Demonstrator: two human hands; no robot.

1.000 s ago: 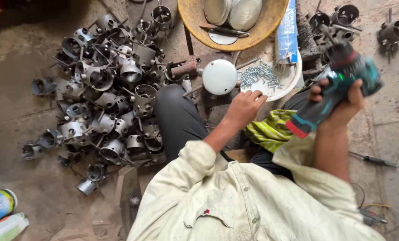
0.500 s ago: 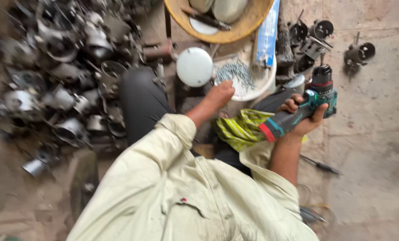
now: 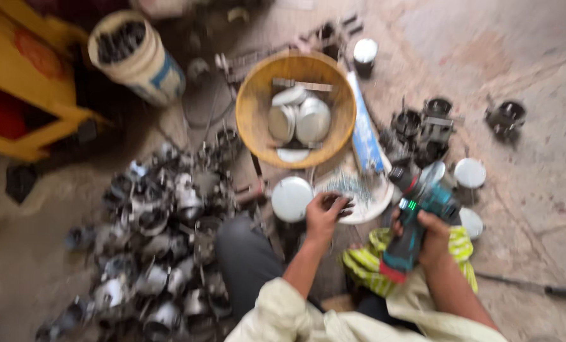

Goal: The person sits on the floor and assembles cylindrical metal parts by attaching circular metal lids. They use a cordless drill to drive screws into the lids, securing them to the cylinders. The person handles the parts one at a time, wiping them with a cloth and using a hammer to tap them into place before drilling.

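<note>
Concrete floor [image 3: 549, 190] w/ heap of metal parts [image 3: 162, 240]. Left hand [image 3: 326, 212] curls, fingers pinching in white dish of screws [image 3: 365, 196]. Right hand [image 3: 432, 231] wraps teal cordless drill [image 3: 416, 215].

Concrete floor [image 3: 536, 183]: metal parts heap [image 3: 162, 247], yellow basin [image 3: 257, 101], white bucket [image 3: 140, 60].

On the floor [image 3: 549, 190], a heap of metal parts [image 3: 162, 247] lies to the left of the person's knee [image 3: 242, 253], and a basin [image 3: 295, 107] holding round lids [image 3: 302, 117] sits beyond the hands. The left hand [image 3: 324, 212] rests in a shallow dish of screws [image 3: 356, 193], with one round lid [image 3: 291, 198] just left of it. The right hand [image 3: 432, 231] has its grip on a power drill [image 3: 416, 215], with a smaller cluster of parts [image 3: 419, 130] behind it and a bucket [image 3: 137, 57] at far left.
</note>
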